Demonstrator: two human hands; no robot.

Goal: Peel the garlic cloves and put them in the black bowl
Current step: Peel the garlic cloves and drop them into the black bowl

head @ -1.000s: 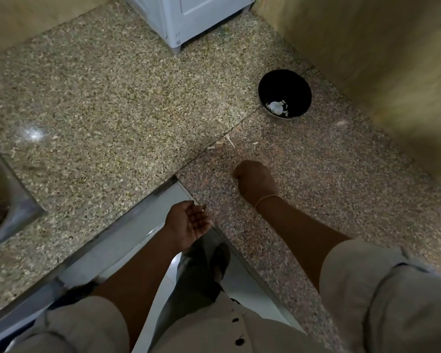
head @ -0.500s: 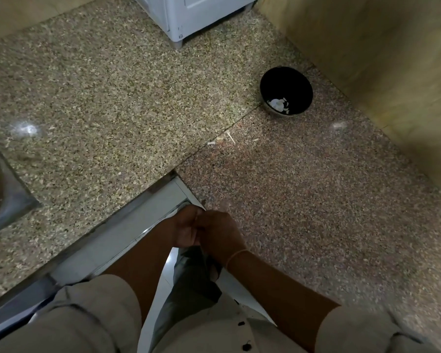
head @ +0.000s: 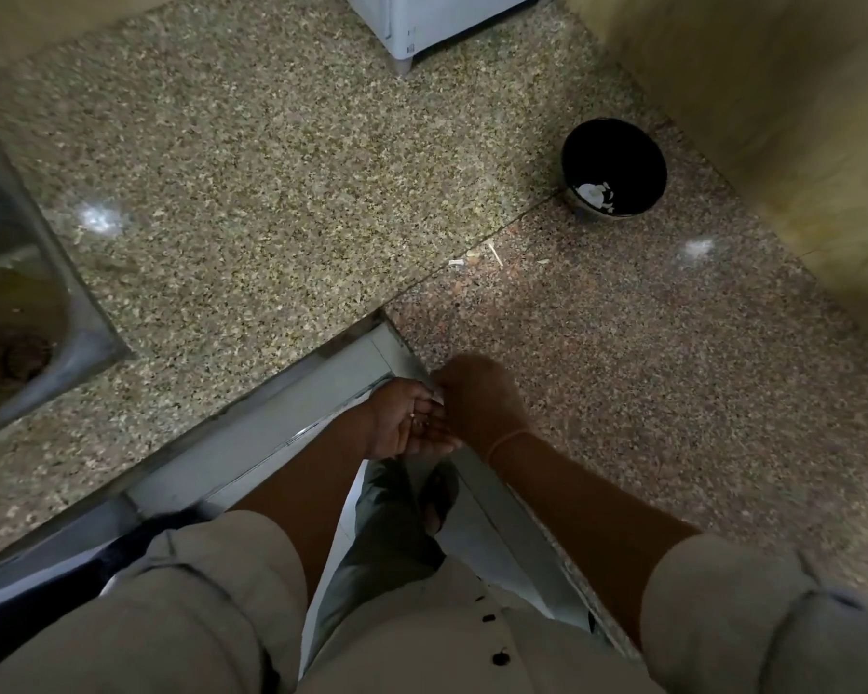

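My two hands meet at the inner corner of the granite counter. My left hand (head: 402, 418) is palm-up with curled fingers, and my right hand (head: 477, 398) is closed over its fingertips. A small pale garlic clove (head: 437, 395) shows between the fingers of both hands. The black bowl (head: 622, 152) stands far right on the counter, well away from my hands, with a few pale peeled cloves (head: 592, 192) at its bottom.
Bits of garlic skin (head: 477, 255) lie on the counter between my hands and the bowl. A steel sink (head: 26, 313) is at the left edge. A white appliance (head: 422, 22) stands at the back. A tiled wall (head: 797, 117) runs along the right.
My right hand drew back from the counter near the skins to meet my left hand at the counter corner. Both hands now work on the clove together.
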